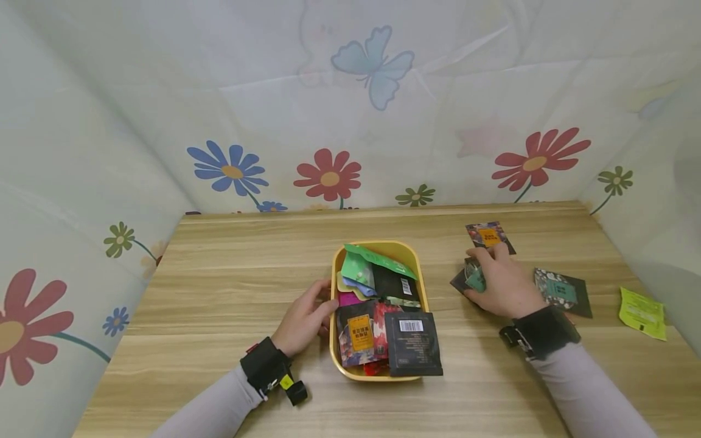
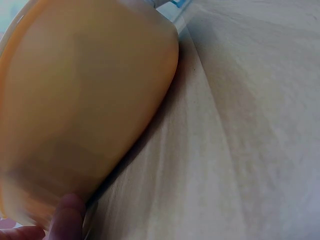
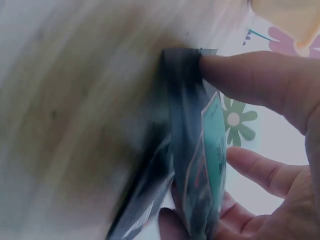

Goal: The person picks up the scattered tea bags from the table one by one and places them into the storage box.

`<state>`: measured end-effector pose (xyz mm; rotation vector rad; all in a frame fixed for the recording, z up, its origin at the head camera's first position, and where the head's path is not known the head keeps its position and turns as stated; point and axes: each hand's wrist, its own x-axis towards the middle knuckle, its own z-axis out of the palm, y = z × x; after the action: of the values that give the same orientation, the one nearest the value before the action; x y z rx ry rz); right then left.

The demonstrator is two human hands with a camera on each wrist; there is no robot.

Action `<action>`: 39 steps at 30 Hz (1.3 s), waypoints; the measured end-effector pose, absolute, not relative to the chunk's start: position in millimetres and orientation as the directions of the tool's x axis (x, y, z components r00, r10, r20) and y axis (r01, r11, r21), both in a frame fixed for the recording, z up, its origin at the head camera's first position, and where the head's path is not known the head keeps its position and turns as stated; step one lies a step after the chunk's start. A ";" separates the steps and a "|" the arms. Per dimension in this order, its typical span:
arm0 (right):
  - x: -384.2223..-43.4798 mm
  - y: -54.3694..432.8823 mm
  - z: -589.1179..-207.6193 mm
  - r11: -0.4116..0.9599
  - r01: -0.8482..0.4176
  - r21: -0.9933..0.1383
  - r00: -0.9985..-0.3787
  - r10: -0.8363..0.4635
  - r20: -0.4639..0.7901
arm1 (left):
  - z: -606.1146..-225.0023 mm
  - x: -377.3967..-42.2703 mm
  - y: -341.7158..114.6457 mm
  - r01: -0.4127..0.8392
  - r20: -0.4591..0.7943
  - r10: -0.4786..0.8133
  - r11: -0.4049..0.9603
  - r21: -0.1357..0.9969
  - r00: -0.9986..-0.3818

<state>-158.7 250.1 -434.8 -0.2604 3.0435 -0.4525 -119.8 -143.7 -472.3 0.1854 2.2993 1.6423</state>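
Observation:
My left hand [image 1: 305, 320] rests against the left side of a yellow plastic basket [image 1: 335, 359], fingertips at its outer wall [image 2: 90, 100]. Inside the basket lie several sachets, among them a green one [image 1: 358, 272] and a dark one with an orange label [image 1: 356, 334]. A black sachet with a barcode [image 1: 413, 350] overhangs the front right rim. To the right, my right hand [image 1: 506, 285] pinches a dark sachet with a teal label [image 3: 214, 132] between thumb and fingers. Another dark packet [image 3: 145, 190] shows just beside it in the right wrist view.
A dark sachet with an orange label [image 1: 489, 236] lies beyond the right hand. Right of that hand is a black sachet with a teal label [image 1: 564, 292], then a yellow-green packet [image 1: 642, 313] near the table's right edge. A flower-printed curtain [image 1: 263, 109] surrounds the wooden table [image 1: 235, 261].

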 end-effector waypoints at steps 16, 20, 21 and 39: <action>-154.6 236.5 -435.5 0.934 -0.125 -0.336 -0.989 -0.145 -0.035 | -471.7 -119.4 -144.2 -0.070 -0.170 0.281 0.333 0.940 -0.945; -152.5 231.9 -428.6 0.913 -0.177 -0.368 -0.984 -0.175 0.039 | -470.8 -119.4 -143.9 -0.075 -0.175 0.284 0.331 0.941 -0.943; -151.9 230.5 -425.7 0.907 -0.193 -0.373 -0.981 -0.184 0.060 | -470.9 -119.5 -143.9 -0.075 -0.175 0.285 0.328 0.942 -0.942; -147.8 158.4 -361.9 0.709 -0.529 -0.467 -0.837 -0.527 0.149 | -470.9 -119.2 -143.1 -0.080 -0.177 0.281 0.325 0.942 -0.943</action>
<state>-147.8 158.4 -361.9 -0.8983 2.9082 -0.7965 -119.2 -143.1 -470.9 0.1802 2.2873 1.6537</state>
